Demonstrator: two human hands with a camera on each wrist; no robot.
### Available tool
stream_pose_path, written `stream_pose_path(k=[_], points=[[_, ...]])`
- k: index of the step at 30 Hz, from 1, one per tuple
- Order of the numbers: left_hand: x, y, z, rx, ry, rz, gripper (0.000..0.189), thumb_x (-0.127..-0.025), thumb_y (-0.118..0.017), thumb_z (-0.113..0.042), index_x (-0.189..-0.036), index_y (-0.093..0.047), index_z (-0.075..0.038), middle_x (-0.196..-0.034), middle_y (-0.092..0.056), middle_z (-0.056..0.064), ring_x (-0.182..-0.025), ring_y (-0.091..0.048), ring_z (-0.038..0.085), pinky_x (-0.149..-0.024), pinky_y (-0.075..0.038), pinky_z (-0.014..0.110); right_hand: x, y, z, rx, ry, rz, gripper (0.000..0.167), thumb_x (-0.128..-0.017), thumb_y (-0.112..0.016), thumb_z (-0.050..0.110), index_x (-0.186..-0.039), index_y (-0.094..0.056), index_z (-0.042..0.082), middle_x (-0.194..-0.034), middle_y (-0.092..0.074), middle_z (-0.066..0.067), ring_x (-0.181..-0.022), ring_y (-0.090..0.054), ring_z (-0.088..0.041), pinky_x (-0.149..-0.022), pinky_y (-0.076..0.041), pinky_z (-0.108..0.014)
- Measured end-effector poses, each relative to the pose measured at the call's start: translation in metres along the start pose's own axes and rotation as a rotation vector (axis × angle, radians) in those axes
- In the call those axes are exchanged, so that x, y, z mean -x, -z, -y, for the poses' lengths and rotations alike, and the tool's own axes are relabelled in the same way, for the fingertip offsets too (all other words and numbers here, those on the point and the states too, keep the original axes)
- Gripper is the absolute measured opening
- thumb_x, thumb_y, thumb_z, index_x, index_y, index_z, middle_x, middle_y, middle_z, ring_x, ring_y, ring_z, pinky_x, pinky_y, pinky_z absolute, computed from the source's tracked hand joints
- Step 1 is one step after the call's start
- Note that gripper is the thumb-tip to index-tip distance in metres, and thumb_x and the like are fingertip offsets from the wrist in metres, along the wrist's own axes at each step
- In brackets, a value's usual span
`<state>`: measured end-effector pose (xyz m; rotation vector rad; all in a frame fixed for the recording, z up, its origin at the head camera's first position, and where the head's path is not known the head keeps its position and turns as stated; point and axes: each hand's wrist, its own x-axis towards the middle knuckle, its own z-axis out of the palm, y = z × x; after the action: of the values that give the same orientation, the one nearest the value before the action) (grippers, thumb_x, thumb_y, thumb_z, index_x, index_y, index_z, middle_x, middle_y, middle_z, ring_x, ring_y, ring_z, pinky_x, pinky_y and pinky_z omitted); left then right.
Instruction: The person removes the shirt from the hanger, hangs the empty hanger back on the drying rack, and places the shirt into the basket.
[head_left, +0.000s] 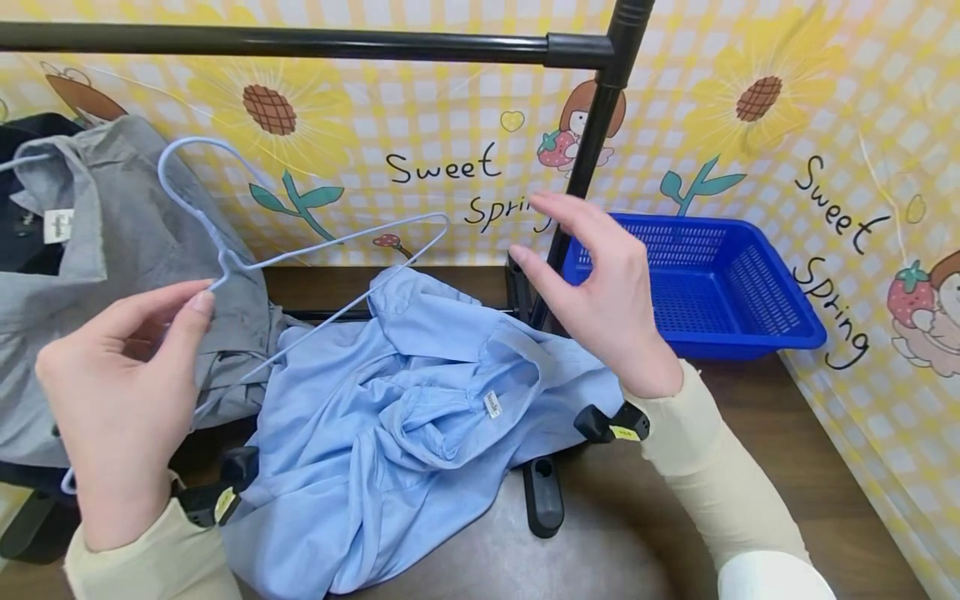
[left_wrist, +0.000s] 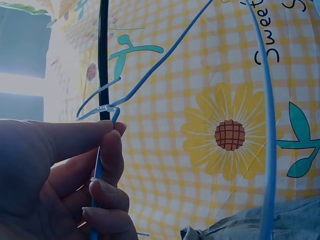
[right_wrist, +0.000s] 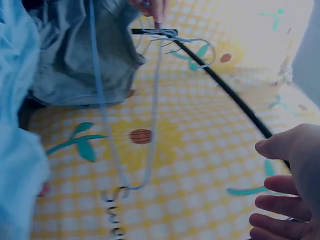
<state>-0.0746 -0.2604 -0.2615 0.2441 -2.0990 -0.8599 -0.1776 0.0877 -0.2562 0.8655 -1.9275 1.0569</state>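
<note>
Left sleeve [head_left: 150, 567] nearest camera, bottom left, cream. Above it the left hand [head_left: 123, 392], narrow grip, thumb and fingers pinching 1 light-blue wire hanger [head_left: 227, 258] just below the neck; left wrist view confirms the hold. Behind that hand, gray shirt [head_left: 161, 225], pale hanger piece showing at its collar, so looks already hung; whether its hook sits on the rail cannot be told. Held hanger tilts, hook up, 1 long arm reaching right over the blue cloth, no garment on it. Center: light-blue shirt [head_left: 337, 417] lies rumpled across the rack's base, collar and white label facing up, no hanger in it. Black rail [head_left: 300, 40] crosses the top, meets the upright [head_left: 595, 125] right of center. Right hand [head_left: 618, 304] is raised by the upright, over the shirt's right side, thumb and fingers spread wide, holding nothing. Far right: blue plastic basket [head_left: 742, 346], beyond the upright, against the patterned backdrop [head_left: 810, 108]. Progress, as judged: 1 shirt seems done, hanger picked up for the other; getting hanger and light-blue shirt together is undone, and so is getting that pair onto the rail.
</note>
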Motion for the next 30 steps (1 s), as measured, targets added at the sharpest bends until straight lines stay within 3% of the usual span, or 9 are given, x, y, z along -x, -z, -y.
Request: stream_pose_path(k=[3, 6, 12, 15, 18, 22, 25, 28, 30], points=[[0.0, 0.0, 0.0, -0.008, 0.012, -0.01, 0.023, -0.094, -0.075, -0.025, -0.113, -0.081, -0.013, -0.086, -0.057, -0.04, -0.07, -0.055, -0.006, -0.067, -0.041, 0.013, -0.02, 0.001, 0.01, 0.013, 0.136, -0.065, 0.04, -0.089, -0.08, 0.014, -0.125, -0.069, -0.001, -0.129, -0.067, -0.012, -0.123, -0.06, -0.024, -0.103, -0.045, -0.039], [0.0, 0.0, -0.001, -0.017, 0.027, -0.015, 0.023, -0.094, -0.075, -0.025, -0.113, -0.08, -0.013, -0.088, -0.059, -0.037, -0.071, -0.056, -0.006, -0.068, -0.042, 0.013, -0.04, 0.0, 0.018, 0.026, 0.261, -0.142, 0.039, -0.087, -0.08, 0.012, -0.121, -0.07, -0.004, -0.128, -0.067, -0.016, -0.118, -0.061, -0.027, -0.096, -0.048, -0.038], [0.0, 0.001, -0.003, -0.037, 0.047, -0.023, 0.023, -0.095, -0.075, -0.026, -0.114, -0.08, -0.014, -0.094, -0.069, -0.022, -0.07, -0.055, -0.007, -0.067, -0.042, 0.012, -0.077, 0.0, 0.025, 0.095, 0.402, -0.218, 0.039, -0.091, -0.077, 0.017, -0.121, -0.069, -0.006, -0.129, -0.064, -0.023, -0.132, -0.051, -0.028, -0.111, -0.036, -0.039], [-0.001, 0.001, -0.004, -0.026, 0.045, -0.04, 0.024, -0.094, -0.075, -0.026, -0.114, -0.08, -0.014, -0.098, -0.073, -0.016, -0.072, -0.056, -0.007, -0.069, -0.043, 0.013, -0.091, 0.0, 0.024, 0.164, 0.414, -0.194, 0.038, -0.097, -0.072, 0.02, -0.125, -0.067, -0.006, -0.133, -0.062, -0.022, -0.136, -0.047, -0.026, -0.115, -0.029, -0.037], [-0.002, 0.002, -0.004, -0.018, 0.04, -0.06, 0.024, -0.093, -0.076, -0.027, -0.113, -0.08, -0.014, -0.096, -0.071, -0.021, -0.071, -0.056, -0.007, -0.069, -0.042, 0.013, -0.102, -0.001, 0.022, 0.256, 0.405, -0.146, 0.04, -0.102, -0.065, 0.024, -0.129, -0.065, -0.005, -0.135, -0.061, -0.021, -0.136, -0.047, -0.029, -0.116, -0.027, -0.035], [-0.004, 0.002, -0.002, -0.021, 0.024, -0.093, 0.025, -0.093, -0.076, -0.029, -0.112, -0.081, -0.014, -0.094, -0.068, -0.025, -0.069, -0.053, -0.007, -0.067, -0.04, 0.014, -0.11, -0.005, 0.021, 0.37, 0.321, -0.045, 0.047, -0.106, -0.054, 0.033, -0.136, -0.062, -0.002, -0.14, -0.058, -0.017, -0.137, -0.046, -0.027, -0.117, -0.023, -0.031], [-0.007, 0.002, -0.002, -0.025, 0.006, -0.133, 0.025, -0.094, -0.075, -0.032, -0.111, -0.081, -0.014, -0.097, -0.071, -0.018, -0.067, -0.05, -0.009, -0.067, -0.039, 0.014, -0.112, -0.008, 0.02, 0.43, 0.262, 0.01, 0.05, -0.109, -0.047, 0.038, -0.138, -0.062, 0.0, -0.14, -0.059, -0.014, -0.135, -0.048, -0.025, -0.116, -0.023, -0.029], [-0.013, 0.002, -0.001, -0.037, -0.006, -0.173, 0.027, -0.095, -0.073, -0.035, -0.11, -0.081, -0.015, -0.099, -0.071, -0.015, -0.069, -0.048, -0.011, -0.069, -0.037, 0.014, -0.113, -0.013, 0.019, 0.439, 0.259, -0.011, 0.048, -0.109, -0.046, 0.038, -0.134, -0.065, 0.001, -0.134, -0.064, -0.012, -0.129, -0.053, -0.025, -0.114, -0.026, -0.029], [-0.018, 0.002, -0.001, -0.056, -0.004, -0.194, 0.028, -0.096, -0.071, -0.037, -0.111, -0.081, -0.017, -0.097, -0.065, -0.021, -0.07, -0.047, -0.012, -0.069, -0.036, 0.014, -0.113, -0.016, 0.018, 0.418, 0.263, -0.049, 0.045, -0.108, -0.049, 0.035, -0.131, -0.068, 0.001, -0.13, -0.067, -0.011, -0.125, -0.055, -0.025, -0.113, -0.028, -0.029]])
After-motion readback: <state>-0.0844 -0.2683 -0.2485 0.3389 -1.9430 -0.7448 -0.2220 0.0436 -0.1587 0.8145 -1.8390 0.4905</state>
